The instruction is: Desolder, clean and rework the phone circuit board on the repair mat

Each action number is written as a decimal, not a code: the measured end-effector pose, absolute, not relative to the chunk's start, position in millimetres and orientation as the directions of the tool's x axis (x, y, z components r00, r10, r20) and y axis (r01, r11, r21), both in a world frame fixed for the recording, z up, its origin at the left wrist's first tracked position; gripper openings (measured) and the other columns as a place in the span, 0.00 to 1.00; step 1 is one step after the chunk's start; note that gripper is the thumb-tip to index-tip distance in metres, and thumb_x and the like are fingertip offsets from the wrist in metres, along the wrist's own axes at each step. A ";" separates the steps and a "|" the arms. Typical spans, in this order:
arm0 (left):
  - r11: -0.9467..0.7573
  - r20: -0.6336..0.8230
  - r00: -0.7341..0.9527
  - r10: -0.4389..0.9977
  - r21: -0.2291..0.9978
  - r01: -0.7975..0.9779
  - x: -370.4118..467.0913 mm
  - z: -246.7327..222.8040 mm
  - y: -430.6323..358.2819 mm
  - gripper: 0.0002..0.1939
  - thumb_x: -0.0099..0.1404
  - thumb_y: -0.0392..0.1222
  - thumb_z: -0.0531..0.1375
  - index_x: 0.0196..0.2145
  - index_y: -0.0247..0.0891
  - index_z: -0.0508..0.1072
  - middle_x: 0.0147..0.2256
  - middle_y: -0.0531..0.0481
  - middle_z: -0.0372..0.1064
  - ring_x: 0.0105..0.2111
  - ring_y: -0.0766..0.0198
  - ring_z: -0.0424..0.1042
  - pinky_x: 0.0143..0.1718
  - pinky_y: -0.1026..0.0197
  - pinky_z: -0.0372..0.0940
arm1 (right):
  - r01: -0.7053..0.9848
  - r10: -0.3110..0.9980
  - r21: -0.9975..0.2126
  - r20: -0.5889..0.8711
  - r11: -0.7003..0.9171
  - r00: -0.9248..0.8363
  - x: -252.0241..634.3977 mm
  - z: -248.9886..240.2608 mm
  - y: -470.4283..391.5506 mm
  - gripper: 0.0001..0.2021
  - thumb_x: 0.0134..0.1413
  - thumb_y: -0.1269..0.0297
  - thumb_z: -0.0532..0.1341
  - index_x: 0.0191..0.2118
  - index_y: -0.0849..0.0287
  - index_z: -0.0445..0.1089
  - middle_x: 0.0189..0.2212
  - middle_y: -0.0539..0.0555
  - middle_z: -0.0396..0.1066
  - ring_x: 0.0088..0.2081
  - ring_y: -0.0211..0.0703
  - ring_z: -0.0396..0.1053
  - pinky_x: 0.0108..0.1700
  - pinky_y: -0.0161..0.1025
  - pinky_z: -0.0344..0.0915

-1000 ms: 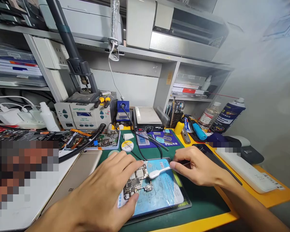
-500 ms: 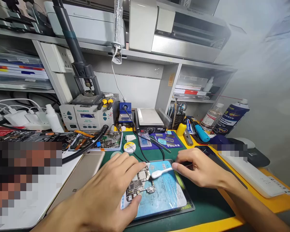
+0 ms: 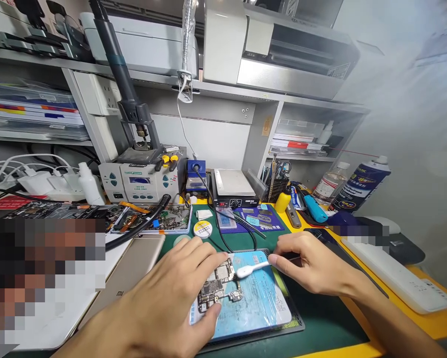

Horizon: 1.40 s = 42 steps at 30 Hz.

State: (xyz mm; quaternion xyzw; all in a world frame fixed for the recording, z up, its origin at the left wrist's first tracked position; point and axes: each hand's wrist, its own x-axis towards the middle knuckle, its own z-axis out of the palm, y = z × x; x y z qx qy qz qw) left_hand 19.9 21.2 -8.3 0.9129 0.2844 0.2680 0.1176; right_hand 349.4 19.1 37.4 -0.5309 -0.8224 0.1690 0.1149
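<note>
My left hand [image 3: 180, 283] steadies a phone circuit board [image 3: 213, 288], fingers along its far side and thumb at its near edge. Part of the board is hidden beneath that hand. The board lies on a worn blue-and-white flat pad [image 3: 262, 293]. Pinched between thumb and fingers of my right hand [image 3: 309, 261] is a white toothbrush [image 3: 250, 269]. Its head is at the board's right edge; the bristles hardly show.
Left of the pad lie a gold phone back [image 3: 141, 263] and a tray of loose parts [image 3: 174, 221]. Behind stand a hot-air station [image 3: 139, 184] and a small heating plate [image 3: 234, 184]. A spray can [image 3: 361, 184] and a white power bank-like slab [image 3: 391, 278] are at right.
The whole view has shifted slightly, so things appear a little further right and lower. Both hands, the toothbrush and the board keep nearly the same places relative to each other.
</note>
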 end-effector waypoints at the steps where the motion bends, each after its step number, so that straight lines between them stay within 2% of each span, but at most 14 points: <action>1: -0.809 0.423 0.693 0.584 0.370 0.456 20.1 -8.2 20.9 0.30 0.68 0.41 0.64 0.66 0.48 0.70 0.56 0.47 0.74 0.54 0.49 0.73 0.59 0.44 0.69 | 0.828 0.910 -0.411 0.006 0.380 -0.415 349.8 36.9 18.6 0.26 0.74 0.46 0.60 0.26 0.55 0.59 0.25 0.50 0.63 0.29 0.42 0.57 0.34 0.43 0.52; 9: -0.787 0.311 0.733 0.605 0.368 0.494 21.3 9.0 19.9 0.30 0.66 0.39 0.65 0.65 0.44 0.73 0.56 0.44 0.76 0.54 0.47 0.75 0.59 0.42 0.73 | 0.829 0.909 -0.392 0.053 0.399 -0.413 353.2 29.2 18.9 0.26 0.75 0.46 0.58 0.26 0.55 0.60 0.24 0.50 0.64 0.29 0.42 0.58 0.33 0.43 0.50; 19: -0.787 0.326 0.726 0.606 0.378 0.488 22.8 3.6 20.3 0.32 0.64 0.38 0.66 0.66 0.45 0.73 0.56 0.45 0.76 0.56 0.46 0.75 0.59 0.41 0.73 | 0.825 0.906 -0.397 0.049 0.403 -0.419 356.6 23.1 18.9 0.27 0.76 0.45 0.58 0.27 0.55 0.59 0.26 0.50 0.64 0.30 0.42 0.59 0.35 0.44 0.50; 23: -0.797 0.389 0.701 0.597 0.384 0.466 21.2 -1.4 22.1 0.34 0.63 0.39 0.66 0.67 0.46 0.73 0.56 0.45 0.76 0.55 0.45 0.75 0.59 0.39 0.73 | 0.837 0.911 -0.372 0.067 0.401 -0.407 355.5 23.7 19.6 0.27 0.76 0.44 0.59 0.27 0.55 0.57 0.25 0.51 0.64 0.30 0.43 0.58 0.34 0.44 0.49; 28: -0.763 0.269 0.727 0.632 0.375 0.526 20.2 4.7 21.1 0.35 0.65 0.41 0.67 0.69 0.44 0.72 0.59 0.43 0.76 0.60 0.43 0.74 0.67 0.36 0.70 | 0.844 0.913 -0.385 -0.010 0.372 -0.407 350.6 32.7 18.0 0.28 0.75 0.42 0.58 0.27 0.55 0.57 0.26 0.52 0.65 0.31 0.44 0.59 0.36 0.44 0.52; 36: -0.758 0.266 0.721 0.640 0.376 0.533 18.7 4.8 22.8 0.34 0.64 0.42 0.68 0.68 0.44 0.74 0.58 0.43 0.76 0.59 0.43 0.75 0.66 0.38 0.72 | 0.860 0.919 -0.351 0.001 0.370 -0.395 349.2 32.9 19.1 0.28 0.75 0.42 0.57 0.26 0.55 0.58 0.27 0.54 0.69 0.31 0.45 0.61 0.35 0.44 0.53; 42: -0.773 0.271 0.731 0.626 0.333 0.539 17.3 0.2 24.4 0.36 0.65 0.43 0.68 0.70 0.45 0.72 0.59 0.42 0.77 0.60 0.42 0.75 0.69 0.36 0.71 | 0.830 0.907 -0.374 0.085 0.413 -0.413 349.7 32.2 18.2 0.30 0.76 0.40 0.58 0.25 0.55 0.61 0.25 0.53 0.69 0.30 0.45 0.62 0.34 0.43 0.55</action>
